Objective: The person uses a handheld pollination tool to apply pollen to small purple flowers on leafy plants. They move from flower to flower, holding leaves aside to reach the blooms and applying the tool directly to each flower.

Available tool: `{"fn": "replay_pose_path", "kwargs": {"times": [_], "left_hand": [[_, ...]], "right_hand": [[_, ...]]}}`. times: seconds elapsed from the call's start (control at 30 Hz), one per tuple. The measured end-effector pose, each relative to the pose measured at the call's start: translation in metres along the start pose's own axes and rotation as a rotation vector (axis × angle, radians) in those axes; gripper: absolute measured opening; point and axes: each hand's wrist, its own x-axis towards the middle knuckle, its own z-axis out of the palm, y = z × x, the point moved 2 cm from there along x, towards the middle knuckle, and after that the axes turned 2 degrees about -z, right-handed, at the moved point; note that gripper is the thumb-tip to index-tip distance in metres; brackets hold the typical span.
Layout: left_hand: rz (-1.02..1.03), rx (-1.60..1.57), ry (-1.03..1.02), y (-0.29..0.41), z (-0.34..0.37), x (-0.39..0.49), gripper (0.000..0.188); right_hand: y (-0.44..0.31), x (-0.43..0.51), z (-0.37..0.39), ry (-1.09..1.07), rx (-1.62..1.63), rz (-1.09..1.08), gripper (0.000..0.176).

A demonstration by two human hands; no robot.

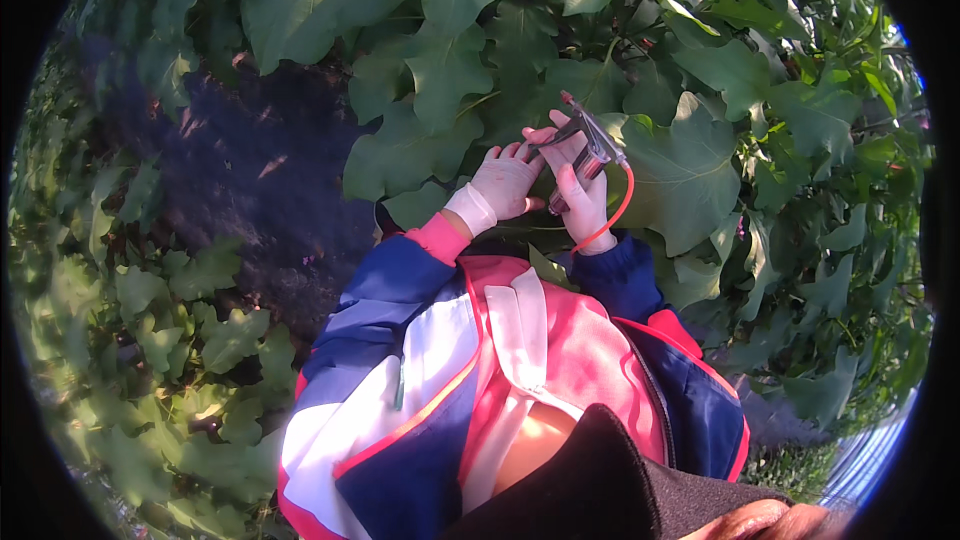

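My right hand [586,199], in a thin whitish glove, holds a hand tool [590,159] with a shiny metal body and a slim arm ending in a reddish tip. A red hose [627,191] curves from the tool down past my right wrist. Close beside it on the left is my left hand [506,184], gloved too, palm down, its fingers extended towards the tool's dark, flat part and my right fingertips. Whether the left fingers pinch that part cannot be told. Broad lobed green leaves [682,172] surround both hands.
Dense leafy plants [322,0] stand ahead and to the right, with more low foliage [217,337] at the lower left. Dark ground [277,157] with dry leaf litter lies between them. My blue, white and pink jacket [405,367] and a dark brim [585,480] fill the bottom.
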Motion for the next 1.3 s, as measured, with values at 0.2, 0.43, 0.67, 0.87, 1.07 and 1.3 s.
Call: {"fn": "replay_pose_path", "kwargs": {"times": [0.2,0.43,0.67,0.87,1.07,1.3], "left_hand": [[0.086,0.054,0.325,-0.067,-0.088,-0.003,0.067],[-0.169,-0.257,0.112,-0.230,-0.156,-0.027,0.068],[0.391,-0.201,-0.002,-0.234,-0.181,-0.052,0.073],[0.764,-0.538,-0.182,-0.177,-0.257,-0.043,0.058],[0.740,-0.552,-0.234,-0.167,-0.329,-0.022,0.059],[0.450,-0.128,-0.324,-0.164,-0.440,-0.031,0.064]], "right_hand": [[0.048,0.023,-0.010,0.509,-0.204,-0.030,0.057],[0.034,0.021,0.053,0.827,-0.205,-0.158,0.060],[-0.002,0.061,0.150,0.853,-0.285,-0.272,0.061],[-0.013,0.059,0.164,0.702,-0.462,-0.353,0.063],[-0.038,0.090,0.128,0.524,-0.583,-0.296,0.058],[-0.025,0.088,0.057,0.433,-0.216,-0.152,0.058]]}}
